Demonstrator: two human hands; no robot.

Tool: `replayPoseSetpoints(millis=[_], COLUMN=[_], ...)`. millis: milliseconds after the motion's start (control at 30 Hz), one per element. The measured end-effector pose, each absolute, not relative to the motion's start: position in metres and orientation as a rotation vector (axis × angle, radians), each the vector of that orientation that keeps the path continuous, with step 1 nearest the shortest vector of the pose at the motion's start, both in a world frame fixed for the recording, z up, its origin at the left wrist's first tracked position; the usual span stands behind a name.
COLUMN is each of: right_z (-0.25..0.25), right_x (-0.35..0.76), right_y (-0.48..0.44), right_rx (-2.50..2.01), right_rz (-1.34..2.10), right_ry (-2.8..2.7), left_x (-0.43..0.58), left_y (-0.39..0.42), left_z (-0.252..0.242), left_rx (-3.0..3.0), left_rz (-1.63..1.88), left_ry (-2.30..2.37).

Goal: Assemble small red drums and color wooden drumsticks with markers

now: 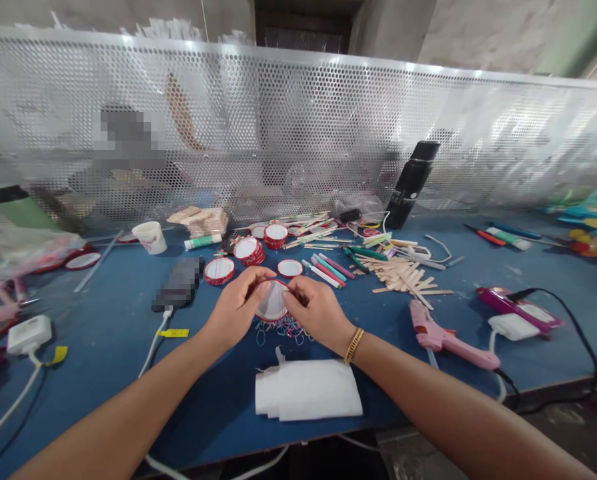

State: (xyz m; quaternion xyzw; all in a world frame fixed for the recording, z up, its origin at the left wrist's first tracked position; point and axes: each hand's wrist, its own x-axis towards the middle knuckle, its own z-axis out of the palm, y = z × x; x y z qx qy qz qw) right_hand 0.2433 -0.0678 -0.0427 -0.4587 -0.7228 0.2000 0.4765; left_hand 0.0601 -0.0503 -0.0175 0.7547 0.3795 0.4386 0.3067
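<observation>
Grip: left hand and right hand both closed on one red-rimmed white disc, thumbs and fingers pinching opposite sides of the rim. Disc is tilted, pale face toward the wearer, at the middle of the work area in front of the body. Whether the face is paper, fabric or thin film cannot be told; the hands cover part of it and detail is soft.

Handling (judgement only): likely light, the rim fairly stiff, the face thin and easily dented or creased. Best hold is the red edge, two opposite points, light pressure, thumbs off the centre. Slip risk probably low.

Just below the disc: a scatter of small coloured elastic bands; contact with the disc unclear. Nearer the wearer, a folded white sheet lies flat on the blue tabletop.

Beyond the hands: a single flat disc, a stack of similar discs (red patterned sides), and capped markers side by side. Further right, loose craft sticks in a fanned pile and a pink glue gun on its side. Left: a phone on a cable, a paper cup. Behind all, a perforated metal partition.
</observation>
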Motion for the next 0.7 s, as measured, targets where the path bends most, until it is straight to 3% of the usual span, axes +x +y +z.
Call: replayPoseSetpoints(millis=[700], right_z=[-0.0417], right_x=[0.2410], right_y=[-0.0715], right_rx=[-1.114], right_rz=[0.533], right_ry=[-1.826], left_x=[0.0576], left_y=[-0.0484], left_z=[-0.0181], left_rx=[2.157], left_rz=[1.090], left_ry=[1.058])
